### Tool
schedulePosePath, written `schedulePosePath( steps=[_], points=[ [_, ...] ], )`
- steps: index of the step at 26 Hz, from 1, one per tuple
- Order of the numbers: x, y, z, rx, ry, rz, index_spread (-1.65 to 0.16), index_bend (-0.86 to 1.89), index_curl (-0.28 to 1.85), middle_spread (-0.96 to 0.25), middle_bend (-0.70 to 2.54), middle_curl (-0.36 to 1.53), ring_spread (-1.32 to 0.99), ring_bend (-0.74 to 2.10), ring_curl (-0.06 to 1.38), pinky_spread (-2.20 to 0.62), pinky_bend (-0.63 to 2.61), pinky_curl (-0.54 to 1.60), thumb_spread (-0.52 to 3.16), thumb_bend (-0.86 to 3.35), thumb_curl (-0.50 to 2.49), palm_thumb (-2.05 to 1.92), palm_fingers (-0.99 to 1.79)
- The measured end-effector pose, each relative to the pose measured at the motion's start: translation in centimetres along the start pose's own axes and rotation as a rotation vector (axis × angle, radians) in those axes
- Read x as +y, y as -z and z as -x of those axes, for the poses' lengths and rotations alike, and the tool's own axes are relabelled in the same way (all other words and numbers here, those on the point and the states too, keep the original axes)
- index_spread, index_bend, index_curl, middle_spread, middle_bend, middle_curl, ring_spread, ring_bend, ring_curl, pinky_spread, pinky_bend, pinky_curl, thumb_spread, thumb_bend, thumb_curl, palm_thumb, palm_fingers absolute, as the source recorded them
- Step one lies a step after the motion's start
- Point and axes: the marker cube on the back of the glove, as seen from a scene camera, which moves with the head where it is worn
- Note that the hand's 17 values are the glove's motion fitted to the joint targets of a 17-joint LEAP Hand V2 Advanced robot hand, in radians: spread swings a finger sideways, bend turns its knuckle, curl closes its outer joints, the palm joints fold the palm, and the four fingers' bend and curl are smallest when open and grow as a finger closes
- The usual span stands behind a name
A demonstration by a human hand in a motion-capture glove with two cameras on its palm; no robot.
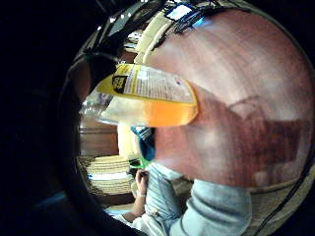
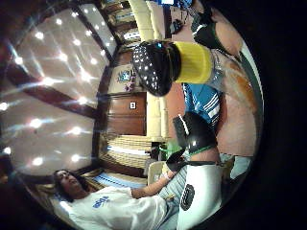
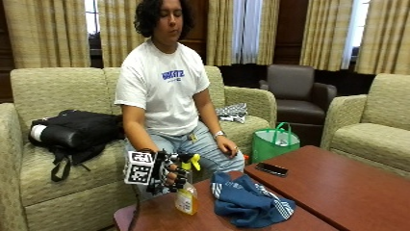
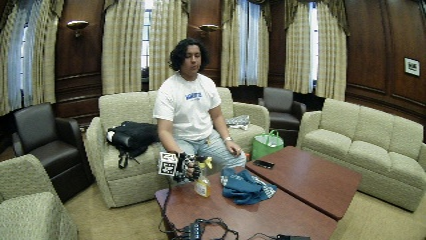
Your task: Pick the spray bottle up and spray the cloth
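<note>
A clear spray bottle point(image 3: 187, 195) with orange liquid, a yellow label and a yellow trigger is upright at the near left corner of the wooden table point(image 3: 346, 187). My gloved right hand point(image 3: 169, 175) grips its neck just under the trigger, fingers curled round it. I cannot tell whether its base touches the table. A crumpled blue cloth point(image 3: 249, 202) with white stripes lies on the table right beside the bottle. In the palm views the bottle's label point(image 1: 147, 91) and its yellow collar point(image 2: 192, 62) are close to the palm, with the cloth point(image 2: 204, 103) beyond.
A black phone point(image 3: 272, 169) lies on the table behind the cloth. A green bag point(image 3: 275, 142) stands on the floor by the sofa, and a black backpack point(image 3: 77, 132) lies on the sofa seat. The person's bare hand point(image 3: 227, 147) rests on their thigh.
</note>
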Motion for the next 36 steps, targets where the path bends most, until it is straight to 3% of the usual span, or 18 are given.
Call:
schedulePosePath(
  steps=[15, 36],
  points=[
    [-4.0, -2.1, 0.4, -0.044, -0.07, -0.064, -0.37, 0.14, 0.32, -0.17, 0.21, 0.38, -0.17, 0.36, 0.37, 0.08, 0.15, 0.32, 1.05, -0.01, 0.42, 0.87, 0.8],
    [-8.8, -3.9, 2.1, 0.002, -0.048, -0.048, -0.37, 0.12, 0.29, -0.18, 0.24, 0.4, -0.18, 0.42, 0.38, 0.07, 0.18, 0.3, 1.03, -0.02, 0.42, 0.86, 0.82]
  ],
)
